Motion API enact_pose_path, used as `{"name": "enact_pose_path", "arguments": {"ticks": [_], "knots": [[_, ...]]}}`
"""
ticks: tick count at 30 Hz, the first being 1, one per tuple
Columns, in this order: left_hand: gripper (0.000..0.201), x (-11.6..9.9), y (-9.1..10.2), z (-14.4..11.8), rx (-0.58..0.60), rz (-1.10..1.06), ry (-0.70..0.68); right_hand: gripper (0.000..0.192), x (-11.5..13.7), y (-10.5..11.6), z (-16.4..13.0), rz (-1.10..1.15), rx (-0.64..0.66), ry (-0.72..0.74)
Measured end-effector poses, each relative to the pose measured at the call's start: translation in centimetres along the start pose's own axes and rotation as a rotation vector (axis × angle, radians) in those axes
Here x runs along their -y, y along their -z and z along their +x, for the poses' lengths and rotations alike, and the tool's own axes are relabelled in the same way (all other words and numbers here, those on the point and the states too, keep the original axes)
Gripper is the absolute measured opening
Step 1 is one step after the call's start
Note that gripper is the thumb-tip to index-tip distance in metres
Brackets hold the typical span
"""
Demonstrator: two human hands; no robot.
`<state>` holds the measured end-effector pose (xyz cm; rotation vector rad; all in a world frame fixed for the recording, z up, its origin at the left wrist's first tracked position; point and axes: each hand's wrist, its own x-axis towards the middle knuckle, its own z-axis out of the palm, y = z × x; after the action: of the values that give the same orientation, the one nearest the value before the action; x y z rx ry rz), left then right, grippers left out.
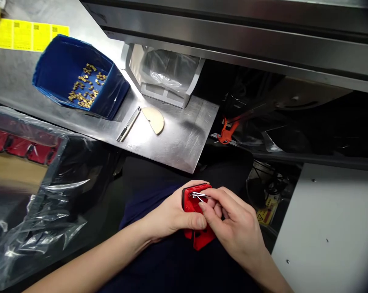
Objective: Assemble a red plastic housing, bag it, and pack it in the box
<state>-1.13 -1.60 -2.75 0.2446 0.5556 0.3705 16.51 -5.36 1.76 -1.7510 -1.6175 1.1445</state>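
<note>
Got a big brushed-metal workbench (178,150) up top, well apart from the action. Also spotting a dark crate draped in clear plastic (71,189) off to the left, plus a deep blue plastic bin (110,93) on the bench. Down over the lap, wrapping the left hand (171,213) around a part, thumb laid across its front, other fingers mostly hidden behind, so can't tell their exact placement. Pinching a bit of metal with the right hand (235,219), between thumb and forefinger, just beside the left thumb. Held in that left grip, between thumb and palm: a hollow red plastic housing (192,206), open side up. Looks pretty bright, with a black edge on the left, slots along the upper rim, and an angled lower end poking out below the thumb. Sitting at its upper end, right at the right fingertips: thin, bent, silvery metal wire (198,195). Too small for finer detail.
</note>
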Motion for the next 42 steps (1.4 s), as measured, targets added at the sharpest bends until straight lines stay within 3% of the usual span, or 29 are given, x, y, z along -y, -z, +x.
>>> {"name": "enact_pose_path", "arguments": {"ticks": [14, 18, 21, 25, 27, 29, 32, 36, 38, 42], "knots": [[0.086, -0.4, -0.1, -0.1, -0.068, -0.016, 0.053, 0.015, 0.2, 0.3, 0.0, -0.046, 0.031, 0.043], [0.084, -0.4, 0.0, 0.1, -0.020, 0.004, 0.046, 0.014, -2.3, 0.7, 1.7, 0.135, -0.215, -0.115], [0.086, -0.4, -0.1, 0.0, -0.026, 0.000, 0.058, 0.022, -5.7, -0.5, 4.6, 0.196, -0.341, -0.155], [0.088, -0.6, -0.1, -0.1, -0.006, 0.007, 0.063, 0.029, -9.6, -3.7, 8.3, 0.029, -0.160, -0.047], [0.088, -0.7, -0.1, -0.2, 0.000, 0.007, 0.059, 0.027, -10.5, -4.7, 9.1, -0.031, -0.080, -0.018], [0.087, -0.6, 0.0, -0.3, -0.004, -0.012, 0.050, 0.023, -10.8, -5.0, 9.4, -0.039, -0.080, -0.021], [0.090, -0.4, 0.2, -0.5, -0.035, -0.066, 0.043, 0.022, -10.3, -3.7, 9.0, -0.026, -0.144, -0.041], [0.098, -0.1, 0.3, -0.5, -0.042, -0.100, 0.056, 0.021, -8.0, 0.0, 7.1, 0.052, -0.244, 0.001], [0.094, -0.2, 0.3, -0.4, -0.021, -0.105, 0.057, 0.022, -6.1, 1.9, 5.6, 0.027, -0.180, 0.124], [0.079, -0.4, 0.2, -0.1, 0.059, -0.107, 0.055, 0.034, -2.9, 4.0, 2.8, -0.138, 0.087, 0.461]]}}
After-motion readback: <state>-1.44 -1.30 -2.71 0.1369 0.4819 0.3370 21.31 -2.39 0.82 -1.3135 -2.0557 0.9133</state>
